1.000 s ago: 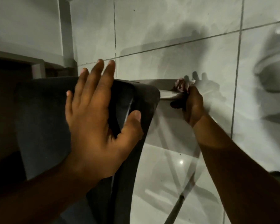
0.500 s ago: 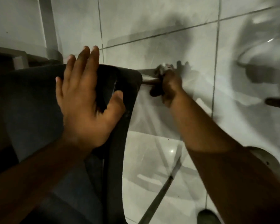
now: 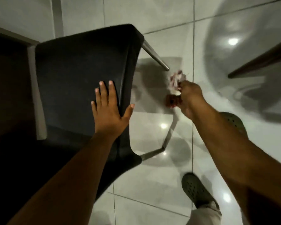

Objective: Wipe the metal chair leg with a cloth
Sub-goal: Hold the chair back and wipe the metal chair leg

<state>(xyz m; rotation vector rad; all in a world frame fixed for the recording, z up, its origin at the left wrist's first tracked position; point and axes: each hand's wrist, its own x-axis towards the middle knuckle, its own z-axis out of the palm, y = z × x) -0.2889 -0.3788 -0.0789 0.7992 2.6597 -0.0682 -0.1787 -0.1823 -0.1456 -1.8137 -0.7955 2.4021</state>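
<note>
A black plastic chair [image 3: 81, 73] stands on the tiled floor below me. My left hand [image 3: 109, 109] lies flat on the seat near its right edge, fingers spread. A bare metal chair leg [image 3: 155, 56] slants out from the seat's far right corner down to the floor. My right hand [image 3: 191, 98] is closed around a bunched white and reddish cloth [image 3: 175, 83], just below and right of that leg's foot, apart from it. A second metal leg [image 3: 152, 154] juts from the near right corner.
Glossy white floor tiles [image 3: 152, 184] surround the chair. Two green perforated clogs [image 3: 196, 190] are on my feet at lower right. A dark wooden edge [image 3: 263, 59] crosses the upper right. Dark furniture [image 3: 10, 88] stands to the left of the chair.
The view has pulled up and back, showing the whole seat. My right hand with the cloth has slid off the far leg's end; earlier it gripped the leg near the seat.
</note>
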